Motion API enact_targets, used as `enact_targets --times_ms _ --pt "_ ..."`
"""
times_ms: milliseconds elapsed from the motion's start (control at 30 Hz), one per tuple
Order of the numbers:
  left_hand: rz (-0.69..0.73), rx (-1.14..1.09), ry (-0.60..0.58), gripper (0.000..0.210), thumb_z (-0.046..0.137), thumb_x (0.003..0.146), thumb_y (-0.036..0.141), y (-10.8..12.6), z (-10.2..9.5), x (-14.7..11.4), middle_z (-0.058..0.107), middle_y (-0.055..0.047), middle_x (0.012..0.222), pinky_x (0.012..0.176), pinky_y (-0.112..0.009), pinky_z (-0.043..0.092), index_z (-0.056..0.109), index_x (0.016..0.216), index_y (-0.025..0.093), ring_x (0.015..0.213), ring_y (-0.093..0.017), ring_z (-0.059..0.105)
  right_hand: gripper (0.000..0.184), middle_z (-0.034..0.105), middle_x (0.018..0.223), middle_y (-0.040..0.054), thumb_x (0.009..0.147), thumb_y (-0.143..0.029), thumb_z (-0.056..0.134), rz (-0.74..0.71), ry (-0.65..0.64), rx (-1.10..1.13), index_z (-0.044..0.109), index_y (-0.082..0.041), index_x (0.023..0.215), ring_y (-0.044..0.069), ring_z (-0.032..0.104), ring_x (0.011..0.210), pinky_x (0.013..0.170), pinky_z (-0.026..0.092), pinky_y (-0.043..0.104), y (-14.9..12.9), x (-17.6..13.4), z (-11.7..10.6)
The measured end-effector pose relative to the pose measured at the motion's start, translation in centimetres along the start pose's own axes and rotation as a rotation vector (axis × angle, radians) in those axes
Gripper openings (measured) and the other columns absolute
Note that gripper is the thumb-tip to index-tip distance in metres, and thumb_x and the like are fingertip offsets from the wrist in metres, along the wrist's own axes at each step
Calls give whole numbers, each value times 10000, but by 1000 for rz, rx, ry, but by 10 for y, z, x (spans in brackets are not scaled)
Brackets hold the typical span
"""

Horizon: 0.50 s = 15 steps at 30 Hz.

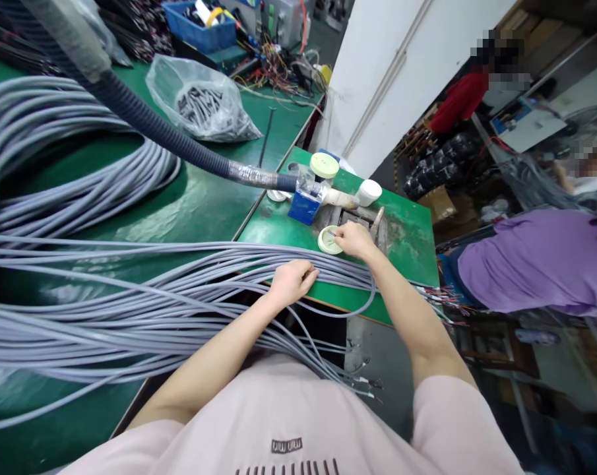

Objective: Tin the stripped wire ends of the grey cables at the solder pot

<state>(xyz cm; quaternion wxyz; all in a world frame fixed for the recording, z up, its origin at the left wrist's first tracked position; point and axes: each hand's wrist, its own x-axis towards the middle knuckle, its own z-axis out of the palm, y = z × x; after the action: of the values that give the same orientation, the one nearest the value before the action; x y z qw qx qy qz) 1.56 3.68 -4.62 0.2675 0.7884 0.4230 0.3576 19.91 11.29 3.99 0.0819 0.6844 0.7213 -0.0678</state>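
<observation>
Many grey cables run in a loose bundle across the bench toward the right. My left hand lies over the cables with its fingers curled in and the thumb against the forefinger; what is inside the fingers is hidden. Just beyond, my right hand pinches at the edge of a shallow pale-yellow lid that holds a few thin, small pieces. The thing between those fingertips is too small to name. One cable loops back below the right forearm. Stripped ends with coloured wires stick out past the right arm.
A ribbed hose with a blue box at its end reaches over the green bench. Close by stand a yellow-lidded jar and a white jar. Coiled cable and a clear bag lie left. Two people are at the right.
</observation>
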Motion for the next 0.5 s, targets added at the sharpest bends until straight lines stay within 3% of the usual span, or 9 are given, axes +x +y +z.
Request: enact_targets --times_ms 133,233,333,500 --pt "7 -4 14 233 502 890 298 -1 0 -1 592 -10 649 626 -266 377 585 698 196 642 -150 543 215 741 861 94 777 -229 542 -1 10 -18 746 -164 768 206 641 813 626 358 260 4 -4 -6" --pt "11 -6 15 222 507 884 289 -1 0 -1 602 -12 656 627 -265 383 592 702 197 646 -150 548 253 728 809 70 793 -270 522 16 93 44 747 -155 792 188 625 762 615 356 260 20 -7 -14" --pt "14 6 13 218 507 889 293 -2 1 -1 618 -13 667 633 -260 389 602 718 197 651 -147 557 272 704 732 53 782 -294 526 99 187 126 747 -135 774 169 602 695 609 362 255 45 -6 -18" --pt "29 16 25 215 511 893 283 -4 2 -1 642 -25 692 651 -261 400 611 725 194 677 -155 578 273 713 753 61 766 -310 546 257 190 115 759 -141 789 174 614 717 634 390 251 79 9 -7"
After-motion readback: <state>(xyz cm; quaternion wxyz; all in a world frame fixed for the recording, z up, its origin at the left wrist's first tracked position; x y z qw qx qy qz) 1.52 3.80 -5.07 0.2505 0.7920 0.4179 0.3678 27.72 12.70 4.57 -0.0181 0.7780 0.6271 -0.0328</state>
